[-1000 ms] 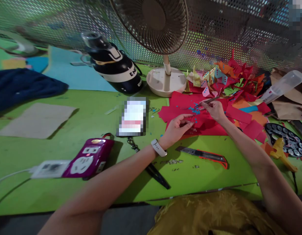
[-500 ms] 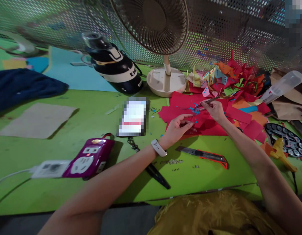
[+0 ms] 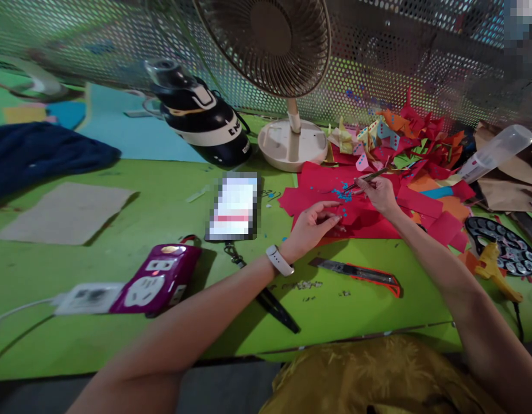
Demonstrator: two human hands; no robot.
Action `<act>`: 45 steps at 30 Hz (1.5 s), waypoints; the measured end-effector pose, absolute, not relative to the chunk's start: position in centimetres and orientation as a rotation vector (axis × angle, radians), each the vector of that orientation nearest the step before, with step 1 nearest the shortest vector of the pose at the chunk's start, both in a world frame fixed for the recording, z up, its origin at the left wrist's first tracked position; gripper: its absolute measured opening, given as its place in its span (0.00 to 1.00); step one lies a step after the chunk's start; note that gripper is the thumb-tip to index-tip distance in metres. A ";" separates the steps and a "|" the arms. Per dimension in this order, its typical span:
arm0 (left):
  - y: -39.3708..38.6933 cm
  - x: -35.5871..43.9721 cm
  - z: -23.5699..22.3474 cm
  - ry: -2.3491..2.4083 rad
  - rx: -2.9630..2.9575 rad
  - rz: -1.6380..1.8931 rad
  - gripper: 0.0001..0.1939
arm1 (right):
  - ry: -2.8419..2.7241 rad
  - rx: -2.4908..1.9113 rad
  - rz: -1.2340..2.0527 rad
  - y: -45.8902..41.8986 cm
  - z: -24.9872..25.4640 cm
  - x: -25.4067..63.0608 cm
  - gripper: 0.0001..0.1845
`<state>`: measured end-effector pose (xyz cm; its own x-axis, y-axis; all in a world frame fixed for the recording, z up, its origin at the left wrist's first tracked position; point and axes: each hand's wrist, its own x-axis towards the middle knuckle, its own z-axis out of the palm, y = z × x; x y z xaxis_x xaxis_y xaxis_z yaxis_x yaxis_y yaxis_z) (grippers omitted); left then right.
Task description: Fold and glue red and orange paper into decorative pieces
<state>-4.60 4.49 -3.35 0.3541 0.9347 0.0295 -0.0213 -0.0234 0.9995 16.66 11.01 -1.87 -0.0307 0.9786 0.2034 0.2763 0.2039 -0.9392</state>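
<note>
My right hand pinches metal tweezers, their tips over small blue paper dots scattered on red paper sheets. My left hand, with a white watch at the wrist, rests curled on the near edge of the red paper, its fingers bent round something small that I cannot make out.
A utility knife lies just in front of my hands. A desk fan, a black bottle, a phone, a purple power strip, a paper-scrap pile, a yellow glue gun and a round palette stand about on the green table.
</note>
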 end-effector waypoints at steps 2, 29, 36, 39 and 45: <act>4.5 -4.6 -3.4 0.921 1.364 0.964 0.20 | -1.483 -1.260 0.914 11.0 -1.9 16.7 0.23; 5.3 -4.2 -3.4 0.869 1.273 0.995 0.17 | -1.269 -1.210 0.936 3.6 -0.2 17.0 0.24; 5.4 -4.2 -3.5 0.858 1.281 0.999 0.18 | -1.263 -1.181 0.941 3.4 -0.1 16.5 0.23; 5.4 -4.2 -3.6 0.857 1.282 1.006 0.18 | -1.274 -1.191 0.942 3.4 0.0 16.2 0.24; 5.4 -4.2 -3.6 0.857 1.270 1.001 0.17 | -1.288 -1.200 0.921 3.3 0.1 16.0 0.25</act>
